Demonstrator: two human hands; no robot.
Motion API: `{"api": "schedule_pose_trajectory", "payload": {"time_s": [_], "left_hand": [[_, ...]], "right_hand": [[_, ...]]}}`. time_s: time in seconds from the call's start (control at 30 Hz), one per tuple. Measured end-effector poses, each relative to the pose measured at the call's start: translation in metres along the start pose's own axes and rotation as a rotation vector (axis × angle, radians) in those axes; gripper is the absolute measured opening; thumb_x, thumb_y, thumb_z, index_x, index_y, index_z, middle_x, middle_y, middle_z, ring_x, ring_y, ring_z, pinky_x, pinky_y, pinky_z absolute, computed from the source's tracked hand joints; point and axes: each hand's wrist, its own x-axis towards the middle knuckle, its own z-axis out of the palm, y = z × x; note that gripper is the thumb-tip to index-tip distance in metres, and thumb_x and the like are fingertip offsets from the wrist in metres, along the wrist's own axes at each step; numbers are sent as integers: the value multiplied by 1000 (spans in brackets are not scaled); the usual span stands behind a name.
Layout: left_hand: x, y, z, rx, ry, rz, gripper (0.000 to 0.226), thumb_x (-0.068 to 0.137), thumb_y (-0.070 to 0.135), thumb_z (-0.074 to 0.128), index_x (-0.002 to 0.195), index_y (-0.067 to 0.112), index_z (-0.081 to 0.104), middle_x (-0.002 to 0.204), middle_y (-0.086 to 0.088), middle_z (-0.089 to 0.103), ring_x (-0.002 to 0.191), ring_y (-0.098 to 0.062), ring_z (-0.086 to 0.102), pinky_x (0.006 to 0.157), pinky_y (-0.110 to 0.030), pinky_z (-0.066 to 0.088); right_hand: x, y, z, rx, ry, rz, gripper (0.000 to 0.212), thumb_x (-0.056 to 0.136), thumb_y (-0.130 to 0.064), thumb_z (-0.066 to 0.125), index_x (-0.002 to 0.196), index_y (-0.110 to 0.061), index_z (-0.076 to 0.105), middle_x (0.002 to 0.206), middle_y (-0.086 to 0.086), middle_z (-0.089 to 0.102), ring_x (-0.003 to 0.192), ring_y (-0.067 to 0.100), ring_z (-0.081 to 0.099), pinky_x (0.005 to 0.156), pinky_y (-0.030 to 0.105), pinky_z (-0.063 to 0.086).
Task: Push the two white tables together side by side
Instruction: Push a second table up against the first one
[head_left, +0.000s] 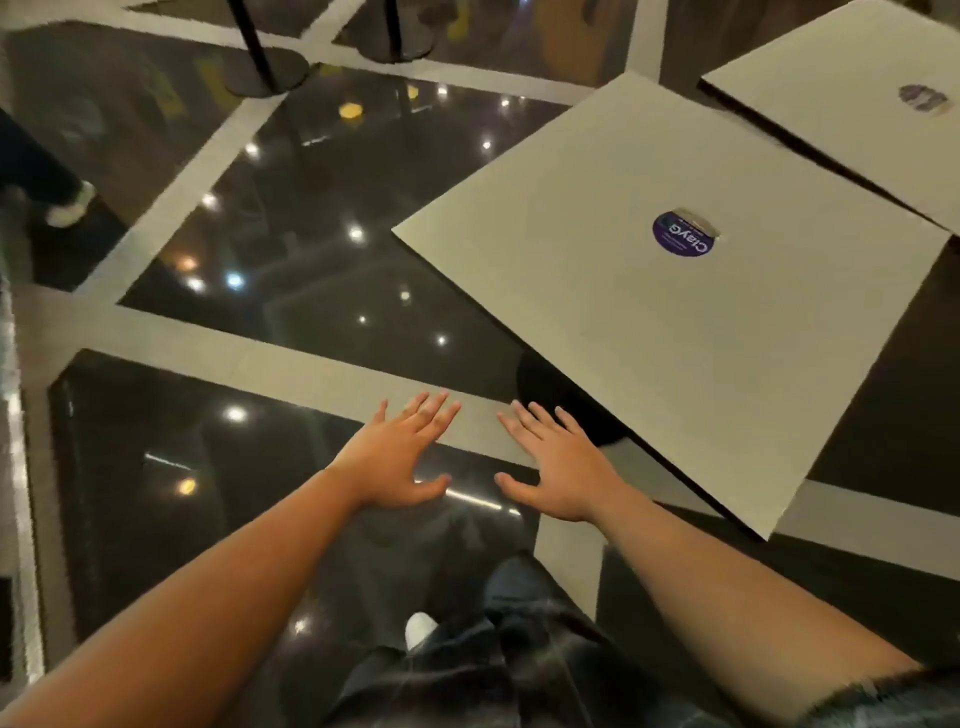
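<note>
Both hands empty, fingers spread: left hand, right hand, over dark floor. Near white table just right; second table beyond, narrow gap between. Best: palms flat on near edge, push evenly

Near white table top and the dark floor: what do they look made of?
Near white table: looks like matt laminate over board, thin flat slab with a dark edge and no glare; core unclear. Floor: polished dark stone or tile, probably; it mirrors the ceiling lights sharply, and pale bands run across it like inlay or tape.
</note>
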Motion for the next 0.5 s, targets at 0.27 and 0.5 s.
{"api": "schedule_pose_trajectory", "payload": {"time_s": [0.27, 0.5], "left_hand": [[115, -42, -43, 156, 13, 214, 98, 90, 76, 32, 161, 34, -20, 171, 3, -14, 159, -21, -11, 129, -51, 1], [205, -69, -75, 246, -5, 365, 98, 92, 77, 31, 158, 36, -29, 169, 4, -22, 157, -21, -19, 128, -50, -7]], "right_hand": [[23, 31, 1, 72, 109, 284, 86, 93, -72, 34, 165, -31, 9, 173, -2, 7, 158, 18, 1, 127, 44, -5], [41, 66, -8, 72, 170, 487, 87, 95, -72, 34, 165, -30, 4, 173, 1, 4, 159, 20, -1, 128, 43, -5]]}}
